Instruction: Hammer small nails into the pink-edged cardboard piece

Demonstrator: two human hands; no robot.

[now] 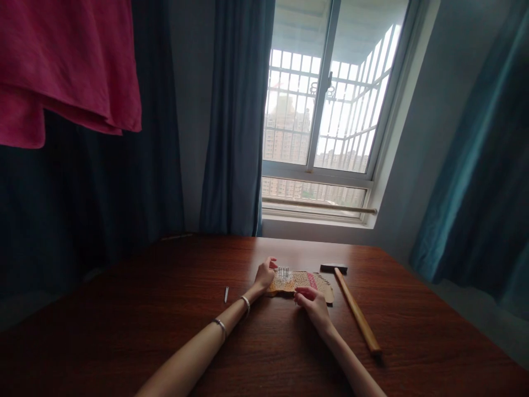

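A rough-edged wooden board (298, 280) lies on the table, its surface speckled with many small holes and marked with a pink band. Several nails (283, 272) stand upright in a row near its far left part. My left hand (265, 274) rests at the board's left end, fingers curled around that edge. By the board's front edge, my right hand (313, 301) has thumb and fingers pinched together on a thin, small piece that looks like a nail, mostly hidden. Right of the board lies a hammer (356, 310) with a dark head and wooden handle.
Loose nails (226, 294) lie on the reddish-brown table (165, 331) left of my left forearm. Behind the table are a barred window (318, 110) and blue curtains (235, 121). A pink cloth (70, 66) hangs at upper left.
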